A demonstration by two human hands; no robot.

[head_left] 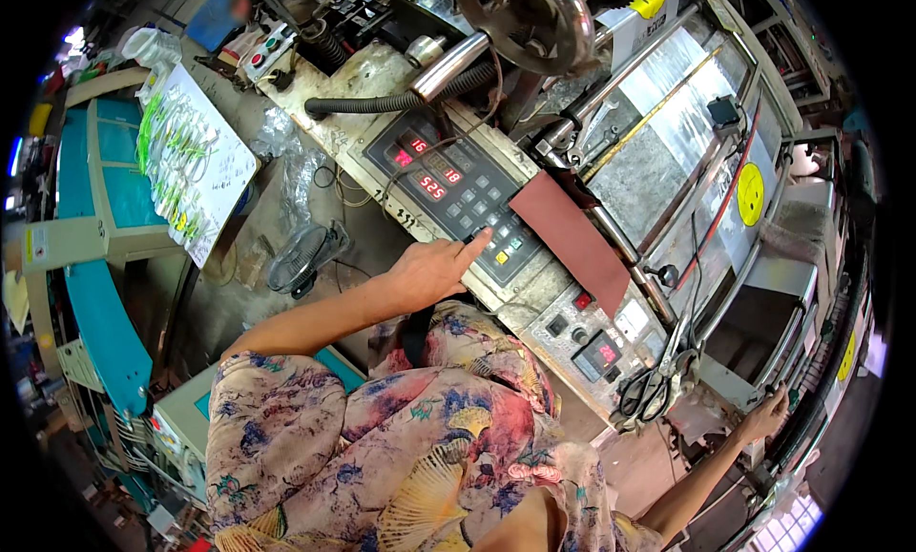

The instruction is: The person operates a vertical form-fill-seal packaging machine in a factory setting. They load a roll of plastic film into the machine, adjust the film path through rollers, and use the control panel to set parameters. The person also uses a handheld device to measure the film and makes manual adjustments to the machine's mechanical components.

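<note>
My left hand reaches over a machine's dark control panel, which has red lit digits and rows of buttons. Its index finger is stretched out, the tip on or just over a button; the hand holds nothing. Far out to the right, my right hand is at the machine's side frame, beside a long dark roller. Its fingers close around a small part there, too small to name. A reddish-brown flat strip lies across the panel's right edge.
Scissors lie at the machine's near corner, next to a small display box. A metal handwheel stands above the panel. To the left are a small black fan and a white board carrying green and white pieces.
</note>
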